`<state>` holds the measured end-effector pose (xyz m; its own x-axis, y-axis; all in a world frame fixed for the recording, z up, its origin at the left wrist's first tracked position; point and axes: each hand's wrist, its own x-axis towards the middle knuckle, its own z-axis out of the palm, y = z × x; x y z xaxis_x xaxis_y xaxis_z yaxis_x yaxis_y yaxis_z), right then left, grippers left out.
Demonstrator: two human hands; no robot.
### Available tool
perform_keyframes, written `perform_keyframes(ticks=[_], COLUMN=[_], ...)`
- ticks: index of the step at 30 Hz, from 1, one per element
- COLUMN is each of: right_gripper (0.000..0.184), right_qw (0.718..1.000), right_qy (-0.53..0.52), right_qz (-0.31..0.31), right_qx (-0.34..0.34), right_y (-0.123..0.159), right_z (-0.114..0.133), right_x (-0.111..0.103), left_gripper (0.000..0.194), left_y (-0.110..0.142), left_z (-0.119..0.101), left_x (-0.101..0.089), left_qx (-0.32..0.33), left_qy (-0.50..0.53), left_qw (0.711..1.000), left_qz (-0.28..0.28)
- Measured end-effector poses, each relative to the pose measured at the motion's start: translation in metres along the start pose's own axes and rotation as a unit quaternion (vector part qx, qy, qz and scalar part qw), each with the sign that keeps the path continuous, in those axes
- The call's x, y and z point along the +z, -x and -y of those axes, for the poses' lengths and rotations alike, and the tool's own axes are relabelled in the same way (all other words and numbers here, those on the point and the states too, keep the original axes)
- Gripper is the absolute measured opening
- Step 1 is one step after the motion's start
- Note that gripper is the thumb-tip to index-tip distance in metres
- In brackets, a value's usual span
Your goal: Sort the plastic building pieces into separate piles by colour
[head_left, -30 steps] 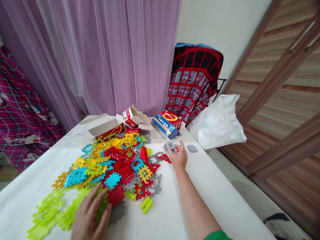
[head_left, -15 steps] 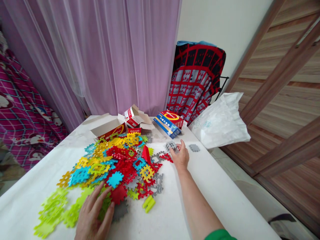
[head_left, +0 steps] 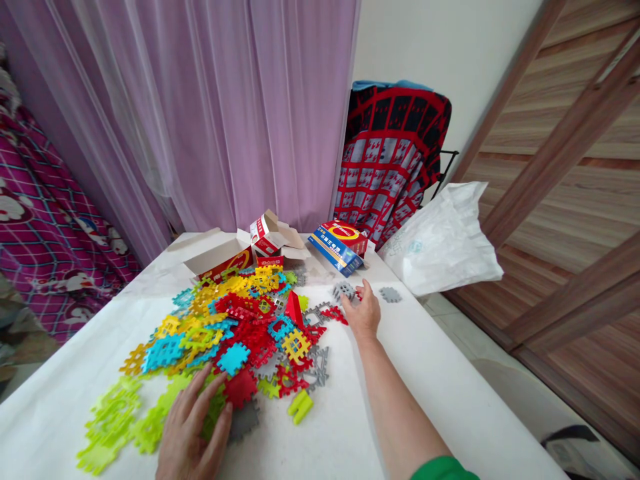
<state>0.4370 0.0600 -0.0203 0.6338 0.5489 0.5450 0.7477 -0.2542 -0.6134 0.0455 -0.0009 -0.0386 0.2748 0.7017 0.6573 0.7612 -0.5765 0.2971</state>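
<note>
Whole view drifted slightly R since last frame; hands barely shifted rel. to heap. White-covered table (head_left: 340, 417) fills lower frame, lilac sheer curtain (head_left: 215, 113) behind it, red-and-black patterned cloth (head_left: 390, 160) draped on a frame at R, white plastic bag (head_left: 440, 243) by table's R edge. Open carton (head_left: 217, 260) and blue-and-red box (head_left: 340, 248) at far edge. Mid-table: heap of interlocking plastic tiles (head_left: 240, 340), red, yellow, cyan, lime, grey. Left hand (head_left: 193, 430) at near side of heap, fingers spread and resting on tiles, not clamped on any. Right hand (head_left: 363, 313) reaches to far R of heap, right by grey tile (head_left: 344, 290); can't tell if pinching it. Second grey tile (head_left: 390, 295) lies apart on R. Handling note: notched edges snag, so best pinch one tile by its edge, lift clear of neighbours.
</note>
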Motion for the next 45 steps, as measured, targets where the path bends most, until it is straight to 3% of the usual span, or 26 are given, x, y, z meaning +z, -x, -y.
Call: perform_keyframes(ticks=[5,8,12,17,24,28,32,37,45], right_gripper=[0.045,0.031,0.022,0.029,0.033,0.031,0.03,0.033,0.027], right_qw=[0.993,0.991,0.988,0.976,0.991,0.971,0.978,0.965,0.974], right_qy=[-0.051,-0.025,0.048,0.078,-0.036,-0.139,-0.081,0.018,0.025], right_qz=[-0.032,0.014,0.133,0.183,0.127,0.171,0.171,0.212,0.135], right_qx=[0.098,0.13,0.067,-0.086,-0.015,-0.09,-0.092,-0.155,-0.181], right_y=[0.002,0.012,0.031,0.043,0.056,0.063,0.057,0.057,0.063], right_z=[-0.002,-0.002,0.007,0.016,0.009,0.012,0.017,0.022,0.02], right_x=[-0.006,-0.013,-0.022,-0.027,-0.024,-0.024,-0.024,-0.028,-0.035], left_gripper=[0.039,0.038,0.037,0.036,0.033,0.032,0.032,0.032,0.031], left_y=[0.0,0.001,0.002,0.0,-0.007,-0.007,-0.005,-0.004,-0.005], left_z=[0.002,0.004,0.006,0.008,0.004,0.003,0.003,0.003,0.004], left_x=[0.002,0.005,0.01,0.009,0.005,0.005,0.007,0.009,0.011], left_qx=[-0.002,-0.003,-0.012,0.004,0.055,0.058,0.052,0.046,0.04], left_qy=[0.003,0.011,0.027,0.003,-0.037,-0.039,-0.042,-0.038,-0.037], left_qw=[1.0,1.0,0.999,1.0,0.997,0.996,0.997,0.997,0.997], left_qz=[-0.002,-0.009,-0.019,-0.015,-0.044,-0.052,-0.046,-0.052,-0.057])
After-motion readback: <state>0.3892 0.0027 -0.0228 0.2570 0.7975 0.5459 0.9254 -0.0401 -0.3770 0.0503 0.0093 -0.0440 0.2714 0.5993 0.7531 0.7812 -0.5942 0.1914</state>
